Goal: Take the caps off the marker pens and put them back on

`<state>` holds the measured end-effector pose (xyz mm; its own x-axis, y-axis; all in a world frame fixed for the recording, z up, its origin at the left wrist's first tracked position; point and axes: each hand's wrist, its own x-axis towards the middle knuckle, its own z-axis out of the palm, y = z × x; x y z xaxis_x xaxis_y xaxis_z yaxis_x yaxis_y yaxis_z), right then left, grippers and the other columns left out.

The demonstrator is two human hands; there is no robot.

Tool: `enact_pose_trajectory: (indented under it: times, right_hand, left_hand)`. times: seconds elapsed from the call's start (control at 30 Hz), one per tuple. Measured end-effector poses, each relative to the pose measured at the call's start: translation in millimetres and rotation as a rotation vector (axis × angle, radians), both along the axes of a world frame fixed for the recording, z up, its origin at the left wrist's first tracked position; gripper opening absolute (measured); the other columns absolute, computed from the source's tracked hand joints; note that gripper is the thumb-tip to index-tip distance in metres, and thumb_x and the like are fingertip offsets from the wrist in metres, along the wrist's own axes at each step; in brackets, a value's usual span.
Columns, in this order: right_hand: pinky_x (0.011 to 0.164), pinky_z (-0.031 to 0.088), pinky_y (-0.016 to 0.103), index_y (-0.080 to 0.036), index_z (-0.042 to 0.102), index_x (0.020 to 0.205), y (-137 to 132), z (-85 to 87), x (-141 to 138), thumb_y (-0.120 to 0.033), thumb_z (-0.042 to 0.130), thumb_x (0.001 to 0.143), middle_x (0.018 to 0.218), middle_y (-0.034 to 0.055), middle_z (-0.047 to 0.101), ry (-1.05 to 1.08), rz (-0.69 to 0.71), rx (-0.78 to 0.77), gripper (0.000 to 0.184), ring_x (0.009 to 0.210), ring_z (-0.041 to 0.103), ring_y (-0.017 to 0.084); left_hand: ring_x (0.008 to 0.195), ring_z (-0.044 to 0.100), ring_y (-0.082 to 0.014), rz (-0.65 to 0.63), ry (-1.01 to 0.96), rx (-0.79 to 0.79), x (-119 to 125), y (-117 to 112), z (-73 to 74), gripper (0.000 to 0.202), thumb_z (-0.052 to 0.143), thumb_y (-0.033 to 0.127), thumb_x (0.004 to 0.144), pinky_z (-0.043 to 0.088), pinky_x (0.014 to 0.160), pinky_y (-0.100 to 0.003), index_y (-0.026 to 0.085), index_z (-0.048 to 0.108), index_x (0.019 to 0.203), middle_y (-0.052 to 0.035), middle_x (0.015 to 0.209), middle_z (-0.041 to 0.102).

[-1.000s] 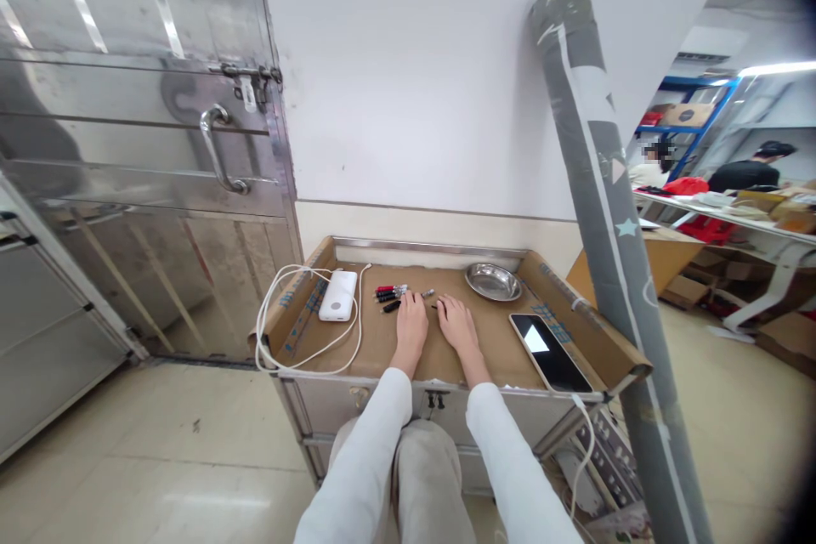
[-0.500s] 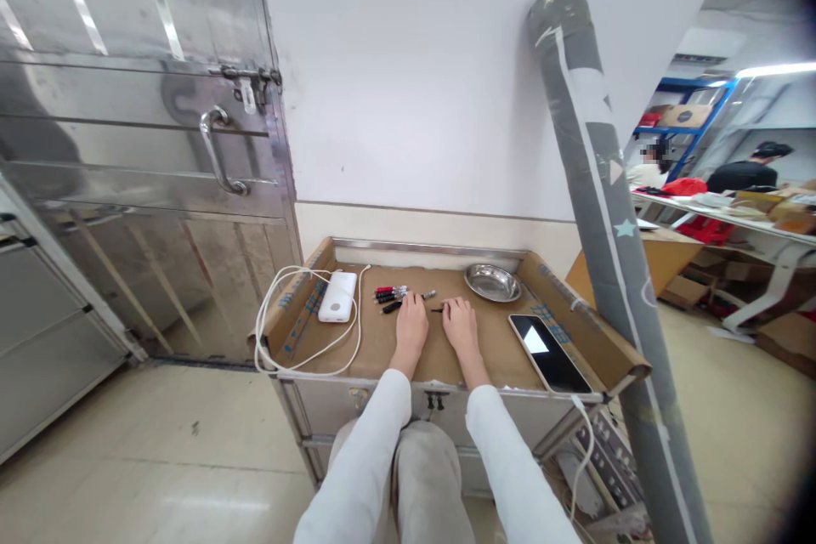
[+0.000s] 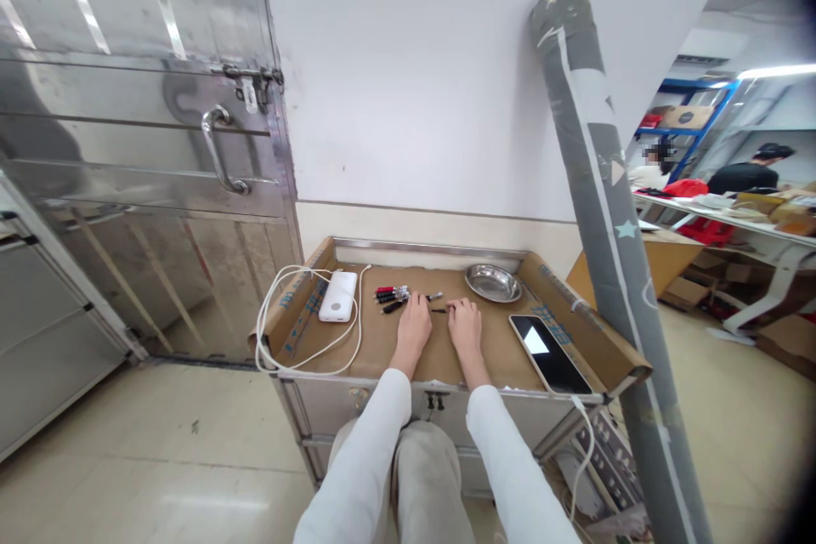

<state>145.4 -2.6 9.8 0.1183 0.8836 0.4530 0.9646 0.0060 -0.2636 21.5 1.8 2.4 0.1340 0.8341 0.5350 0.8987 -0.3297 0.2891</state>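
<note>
On the brown cardboard top, my left hand is closed, with a pen sticking out past its fingertips. Its fingers partly hide that pen. My right hand lies just to the right, thumb and fingers pinched at the end of a thin black piece too small to name exactly. Left of my left hand is a small bunch of red and black pens, side by side. A shallow round metal dish sits beyond my right hand.
A white power bank with a looped white cable lies at left. A phone rests at right by the raised cardboard side. One tall grey roll leans on the wall. Two people work in the right background.
Both hands have shifted slightly to the right, and the pen at my left fingertips has moved with them. The thin black piece shows a little more between the hands.
</note>
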Motion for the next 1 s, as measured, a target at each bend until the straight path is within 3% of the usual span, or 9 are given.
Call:
enact_pose_trajectory:
  times: [0.7, 1.0]
  right_hand:
    - [0.079, 0.032, 0.029, -0.018, 0.065, 0.098, 4.6, -6.6, 0.4, -0.018, 0.041, 0.089, 0.099, 0.0091, 0.062, -0.024, -0.015, 0.032, 0.025, 0.093, 0.052, 0.02]
    - [0.079, 0.032, 0.03, -0.017, 0.06, 0.099, 0.4, 1.0, -2.2, -0.017, 0.043, 0.088, 0.102, 0.0094, 0.063, -0.028, -0.036, 0.027, 0.021, 0.095, 0.052, 0.022]
  left_hand:
    - [0.099, 0.056, -0.0211, 0.029, -0.006, 0.028, 0.1, 0.1, -2.3, 0.019, 0.038, 0.003, 0.085, 0.046, 0.087, -0.032, 0.011, 0.053, 0.094, -0.013, 0.101, 0.055]
    - [0.099, 0.054, -0.0221, 0.007, -0.005, 0.012, -1.5, -3.8, 2.5, 0.019, 0.039, 0.003, 0.084, 0.044, 0.087, -0.035, 0.012, 0.053, 0.092, -0.0123, 0.1, 0.054]
